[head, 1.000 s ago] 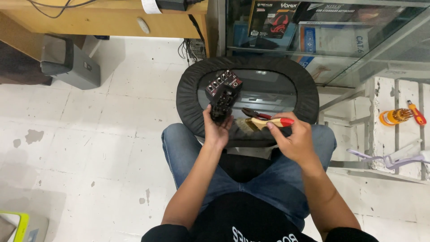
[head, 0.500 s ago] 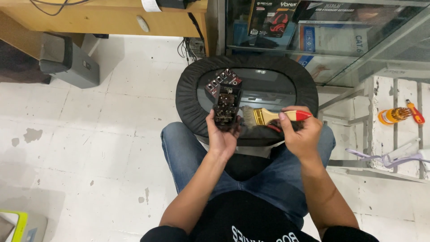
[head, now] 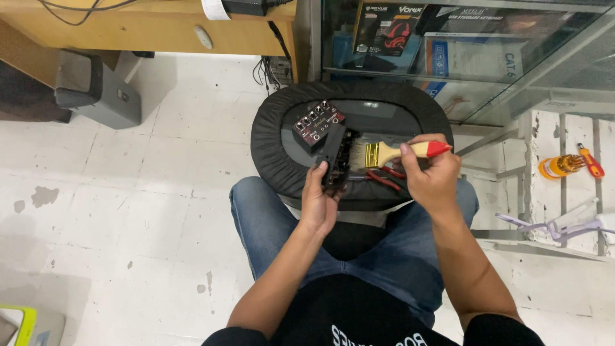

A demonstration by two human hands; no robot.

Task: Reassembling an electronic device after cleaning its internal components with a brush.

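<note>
- Two hands work over a black oval stool (head: 269, 138) that stands just past the person's knees
- left hand (head: 318, 198) is closed round the near end of a black board (head: 335, 157), holding it up off the stool, tilted away from the person
- right hand (head: 434, 172) grips a brush (head: 391, 154) by its pale wooden handle with a red tip; the gold ferrule and dark bristles point left, and the bristles touch the board's right edge
- just beyond the left hand, a second dark board with small knobs (head: 318, 123) lies on the stool, touching or overlapping the far end of the held board; which one, I cannot tell
- under the right hand, red-handled pliers (head: 383, 177) lie on the stool
- well to the right of the right hand, an orange screwdriver set (head: 567, 164) sits on a white rack
- beyond both hands stands a glass cabinet (head: 474, 57) with boxes inside
- far left of the left hand, a grey box (head: 96, 90) sits on the floor beside a wooden desk (head: 128, 29)
</note>
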